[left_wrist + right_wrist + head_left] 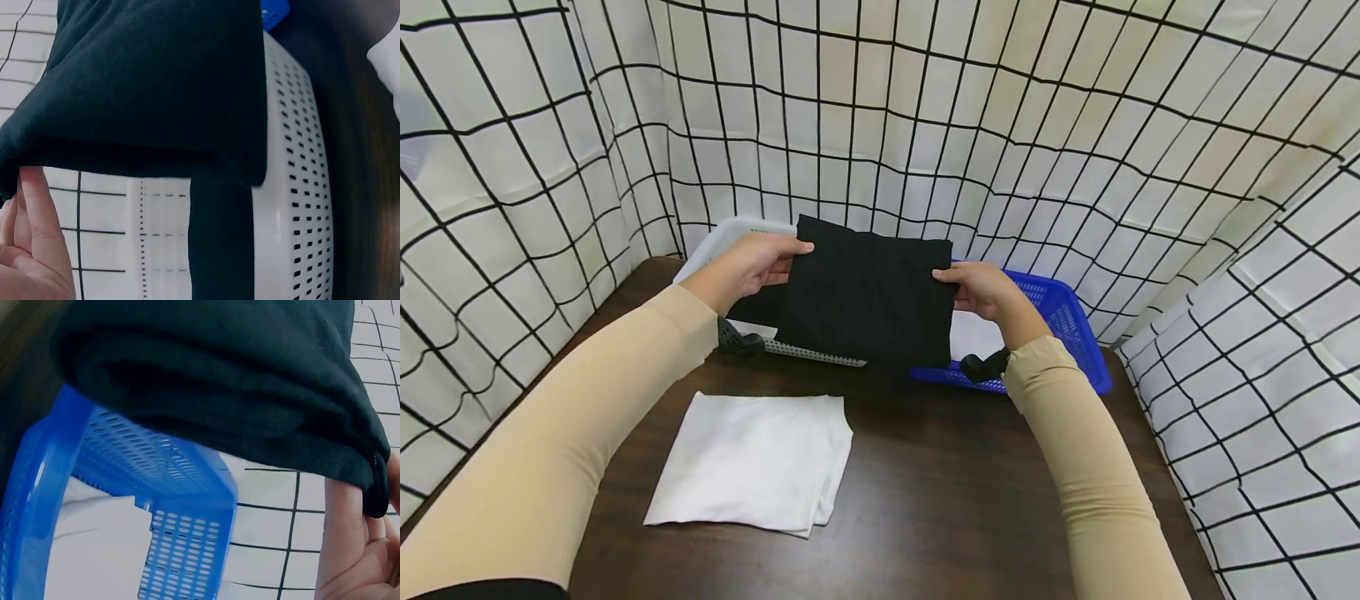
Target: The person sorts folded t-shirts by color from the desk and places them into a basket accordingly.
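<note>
A folded black cloth [868,296] hangs between my two hands, above the gap where two baskets meet. My left hand [763,262] pinches its upper left corner, thumb in front and fingers behind. At the upper right edge, my right hand [981,292] pinches it the same way. Folded layers show along the cloth's side edge in the right wrist view [219,394]. On the table in front lies a folded white cloth [752,462], touched by neither hand.
Behind the black cloth stand a white perforated basket [303,187] with black cloth [222,244] in it, and a blue basket [187,537] holding folded white cloth [100,550]. White sheeting with a black grid [925,108] encloses the dark wooden table [955,500] at the back and sides.
</note>
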The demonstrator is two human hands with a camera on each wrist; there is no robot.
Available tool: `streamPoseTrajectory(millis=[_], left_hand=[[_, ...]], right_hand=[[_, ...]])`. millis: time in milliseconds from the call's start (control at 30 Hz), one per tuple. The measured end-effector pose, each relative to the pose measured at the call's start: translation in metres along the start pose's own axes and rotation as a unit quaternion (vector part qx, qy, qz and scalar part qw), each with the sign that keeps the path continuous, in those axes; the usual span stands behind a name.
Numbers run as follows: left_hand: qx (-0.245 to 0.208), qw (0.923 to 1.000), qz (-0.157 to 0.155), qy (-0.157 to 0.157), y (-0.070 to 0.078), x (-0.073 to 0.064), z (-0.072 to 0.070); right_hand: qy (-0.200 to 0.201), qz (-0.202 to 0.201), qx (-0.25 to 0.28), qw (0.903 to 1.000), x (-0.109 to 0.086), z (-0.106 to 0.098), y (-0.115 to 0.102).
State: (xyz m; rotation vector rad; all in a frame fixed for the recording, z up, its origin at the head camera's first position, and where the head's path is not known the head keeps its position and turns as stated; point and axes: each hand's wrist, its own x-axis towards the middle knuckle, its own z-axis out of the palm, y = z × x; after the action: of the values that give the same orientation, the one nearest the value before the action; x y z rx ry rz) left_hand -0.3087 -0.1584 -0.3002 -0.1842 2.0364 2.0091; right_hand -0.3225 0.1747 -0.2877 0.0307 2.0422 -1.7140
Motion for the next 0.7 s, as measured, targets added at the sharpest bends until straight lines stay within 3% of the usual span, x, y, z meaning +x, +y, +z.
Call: streamPoseTrajectory(millis=[267,700], left_hand=[[0.029,0.9990,-0.005,0.033,0.010,0.006,-0.006],[0.025,0.9969,0.003,0.074,0.013,0.013,-0.024]], right_hand=[[0.020,0.008,0.032,0.9993,0.011,0.007,-0.008],[0.045,0.005,0.054,0.9975,0.031,0.030,-0.020]])
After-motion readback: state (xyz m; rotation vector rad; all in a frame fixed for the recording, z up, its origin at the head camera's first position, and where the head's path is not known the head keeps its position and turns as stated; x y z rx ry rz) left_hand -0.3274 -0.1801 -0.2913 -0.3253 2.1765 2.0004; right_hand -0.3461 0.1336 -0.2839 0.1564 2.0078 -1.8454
